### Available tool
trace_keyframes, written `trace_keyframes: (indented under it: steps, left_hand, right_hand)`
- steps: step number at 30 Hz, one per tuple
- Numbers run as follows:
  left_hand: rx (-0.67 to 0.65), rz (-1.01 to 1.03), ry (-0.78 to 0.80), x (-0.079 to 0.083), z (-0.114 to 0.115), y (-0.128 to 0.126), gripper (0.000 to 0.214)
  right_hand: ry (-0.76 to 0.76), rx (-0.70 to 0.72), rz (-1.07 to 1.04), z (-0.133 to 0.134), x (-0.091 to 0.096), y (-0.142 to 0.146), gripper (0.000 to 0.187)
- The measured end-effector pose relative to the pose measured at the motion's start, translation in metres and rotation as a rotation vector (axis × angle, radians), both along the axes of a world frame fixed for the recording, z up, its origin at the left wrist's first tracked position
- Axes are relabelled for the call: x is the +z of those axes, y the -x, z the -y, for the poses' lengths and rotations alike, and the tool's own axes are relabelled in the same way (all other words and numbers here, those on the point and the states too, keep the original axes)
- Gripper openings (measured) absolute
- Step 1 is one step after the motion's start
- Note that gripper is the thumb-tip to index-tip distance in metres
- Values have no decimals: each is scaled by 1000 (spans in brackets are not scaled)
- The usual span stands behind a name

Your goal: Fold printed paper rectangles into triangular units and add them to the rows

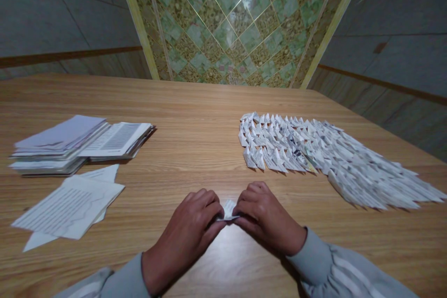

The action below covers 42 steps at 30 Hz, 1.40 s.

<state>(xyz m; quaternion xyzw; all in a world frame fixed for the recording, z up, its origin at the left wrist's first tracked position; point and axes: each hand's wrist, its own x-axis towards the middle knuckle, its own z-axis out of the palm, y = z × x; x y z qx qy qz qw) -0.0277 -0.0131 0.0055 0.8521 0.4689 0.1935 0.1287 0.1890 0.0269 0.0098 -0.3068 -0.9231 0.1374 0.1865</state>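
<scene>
Both of my hands meet over the near middle of the wooden table [195, 116]. My left hand [185, 237] and my right hand [265, 219] pinch the two ends of a small folded piece of printed paper [228, 209], fingers curled closed on it. The paper sits just above the tabletop, mostly hidden by my fingertips. Grey sleeves cover both wrists.
To the right lies a wide spread of several small folded paper triangles [314, 149], laid in rows. At the left stand stacks of printed sheets [70, 144], with loose cut sheets [70, 205] in front of them. A tiled wall rises behind the table.
</scene>
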Motion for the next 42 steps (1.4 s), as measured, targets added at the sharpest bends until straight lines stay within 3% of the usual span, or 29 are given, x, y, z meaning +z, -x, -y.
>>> trace_keyframes:
  steps: [4,10,29,33,36,39,42]
  left_hand:
    - [41,27,44,0,0,1,15]
    - [99,65,109,2,-2,1,15]
    - [216,73,104,-5,-6,1,12]
    - [140,69,59,-8,-6,1,3]
    - [71,35,-11,-7,-5,0,13]
    - [34,-9,-52,-5,-5,-1,7]
    - [7,-55,-89,-5,-6,-2,6]
  right_hand:
    - [145,-63,-38,-4,-2,-5,12]
    - [216,-175,-76,-7,-5,-4,15]
    - [237,-345,-17,-4,-3,3,17]
    - [204,-336,-24,-2,-1,2,15]
    - [147,-219,-23,-2,-1,2,15]
    - [50,-79,12,-1,-2,2,6]
    - [-13,-61,52,0,-1,5,7]
